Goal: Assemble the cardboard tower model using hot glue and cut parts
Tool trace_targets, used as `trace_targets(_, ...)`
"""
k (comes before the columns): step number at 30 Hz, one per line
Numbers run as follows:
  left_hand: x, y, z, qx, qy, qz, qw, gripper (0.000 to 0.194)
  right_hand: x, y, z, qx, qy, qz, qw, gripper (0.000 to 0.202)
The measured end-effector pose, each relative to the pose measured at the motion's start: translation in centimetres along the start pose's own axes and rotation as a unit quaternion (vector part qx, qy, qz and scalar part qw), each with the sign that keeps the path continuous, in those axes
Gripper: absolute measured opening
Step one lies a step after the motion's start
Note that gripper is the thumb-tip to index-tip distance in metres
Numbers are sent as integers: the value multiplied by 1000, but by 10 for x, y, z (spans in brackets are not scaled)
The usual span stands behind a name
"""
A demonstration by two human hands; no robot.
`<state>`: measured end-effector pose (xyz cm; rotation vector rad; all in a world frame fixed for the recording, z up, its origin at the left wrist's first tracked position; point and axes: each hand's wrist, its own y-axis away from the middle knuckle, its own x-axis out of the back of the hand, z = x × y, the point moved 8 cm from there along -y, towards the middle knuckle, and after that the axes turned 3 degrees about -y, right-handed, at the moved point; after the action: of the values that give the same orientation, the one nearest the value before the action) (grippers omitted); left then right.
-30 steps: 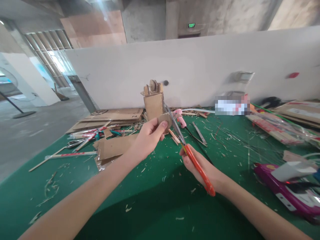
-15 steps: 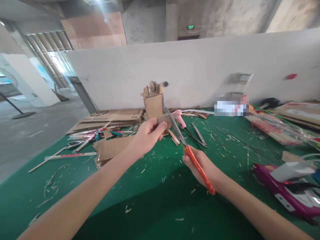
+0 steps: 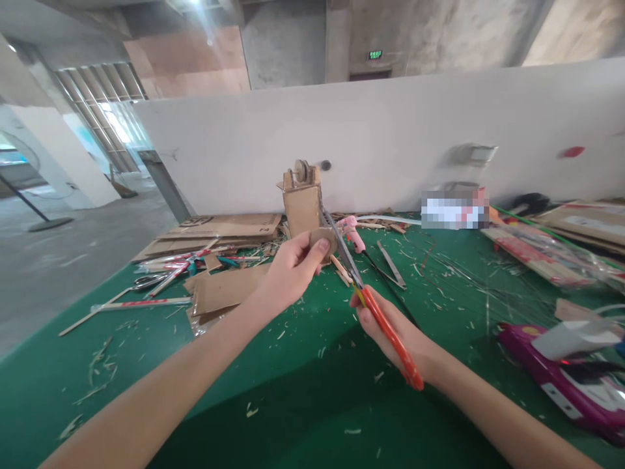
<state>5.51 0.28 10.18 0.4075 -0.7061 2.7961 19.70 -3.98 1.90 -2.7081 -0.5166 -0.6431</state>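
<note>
Between the thumb and fingers of my left hand (image 3: 295,264) is a small rounded piece of cardboard (image 3: 321,240). My right hand (image 3: 390,326) is closed round the orange handle of a pair of scissors (image 3: 390,332). The scissor blades point up and to the left, along the right edge of the cardboard piece. Just behind my left hand stands an upright cardboard structure (image 3: 302,207) with small wheels on top. A pink glue gun (image 3: 355,236) lies right of the blades.
Flat cardboard (image 3: 229,225) and wrapped sticks (image 3: 141,304) lie at the left on the green table (image 3: 293,391), among scraps. At the right are a purple device (image 3: 547,371) and plastic-wrapped packs (image 3: 541,257). A white partition (image 3: 390,130) stands behind.
The whole view has shifted slightly. Both hands keep their holds, and the scissor handle sits a little lower, with the blades still beside the cardboard piece.
</note>
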Motion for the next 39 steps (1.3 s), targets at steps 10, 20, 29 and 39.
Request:
trace_targets(10, -4, 0, -2, 15, 30, -3, 999, 29, -3, -5, 6, -20, 7, 21, 1000, 45)
trace_targets(20, 3, -3, 9, 8, -89, -61, 994, 27, -3, 1, -7, 18, -20, -21, 999, 43)
trace_targets(29, -1, 1, 8, 23, -41, -27, 999, 27, -1, -4, 2, -11, 58, 27, 998, 44)
trace_targets(39, -9, 4, -6, 39, 90, 36, 995, 30, -4, -2, 2, -6, 25, 24, 999, 42)
